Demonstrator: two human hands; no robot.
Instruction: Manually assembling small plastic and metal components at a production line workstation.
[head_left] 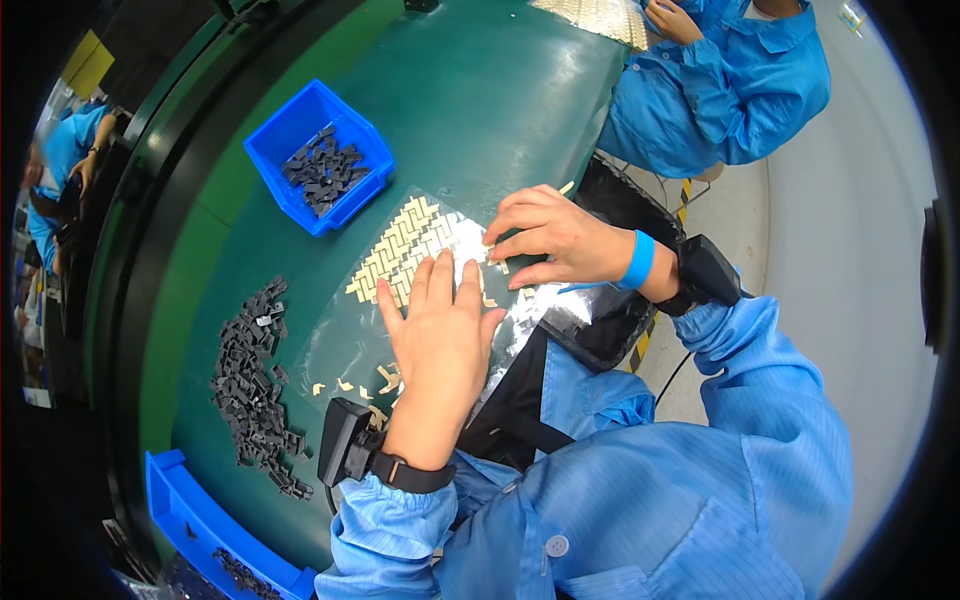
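Observation:
A clear film sheet [335, 335] bearing rows of small cream adhesive-like pieces [395, 245] lies on the green table. My left hand [437, 325] rests flat on its near part, fingers spread, holding nothing. At the sheet's right part, my right hand [560, 240] has bent fingers, with thumb and fingertips close about a small cream bit [503, 266]. Whether it grips that bit is hidden. A pale yellow tip [567, 187] sticks out beyond its knuckles; the rest cannot be seen. Loose cream scraps [388, 378] lie beside my left wrist.
Left of the sheet spreads a pile of small black parts [255, 385]. A blue bin [265, 150] with similar parts stands beyond it; another blue bin [215, 535] is at the near left. A co-worker in blue [690, 95] sits at the far right. A black-lined container [610, 320] adjoins the table edge.

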